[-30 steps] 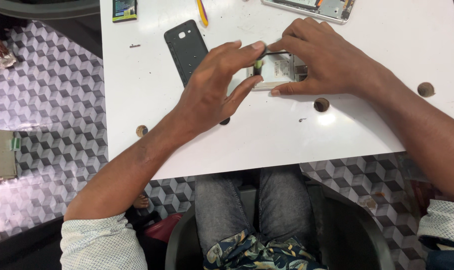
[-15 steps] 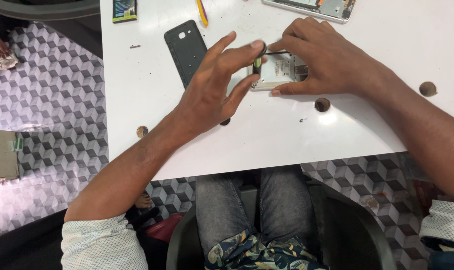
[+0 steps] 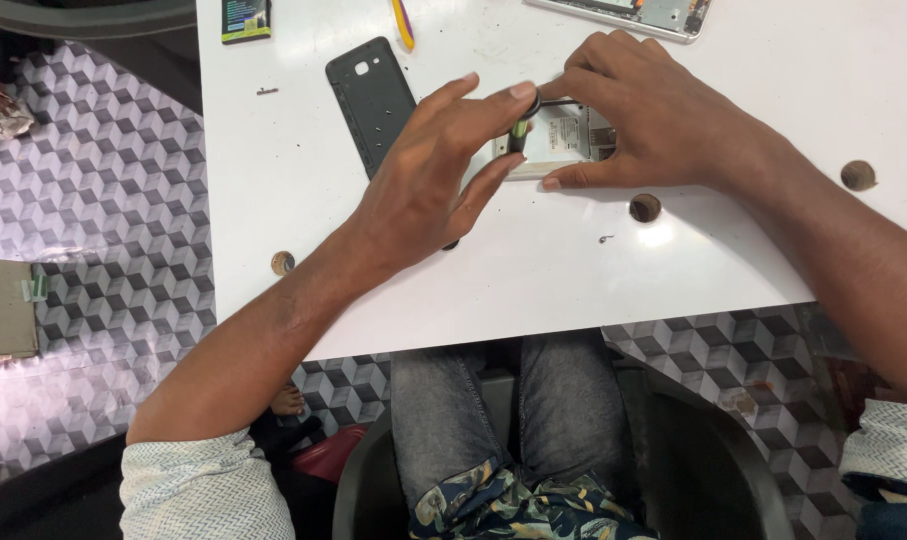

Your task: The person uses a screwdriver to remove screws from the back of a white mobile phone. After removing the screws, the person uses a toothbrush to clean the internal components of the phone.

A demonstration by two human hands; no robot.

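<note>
A person sits at a white table (image 3: 754, 250), seen from above, working on an opened phone (image 3: 559, 140) that lies flat on it.

The left hand (image 3: 429, 190) hovers over the left end of the phone. Its thumb and forefinger are closed on the top of a small screwdriver (image 3: 519, 125) with a dark, green-marked handle, held nearly upright with its tip down in the phone's open back. Over the last second the forefinger has slid along the top of the handle while the other fingers fanned out and then drew in a little, which reads as the screwdriver being twirled in place; the phone has not shifted.

The right hand (image 3: 664, 120) lies across the right end of the phone, fingers curled and pressing down, thumb along the near edge, pinning it to the table as before.

Just left of the phone, partly under the left hand, lies a dark back cover (image 3: 374, 95), inner side up. Beyond the phone, at the far edge of the table, sit a yellow tool (image 3: 404, 22), a second phone frame (image 3: 639, 12) and a small dark card (image 3: 246, 18). Near the phone's right end, a loose screw (image 3: 606, 238) rests on the table.
</note>
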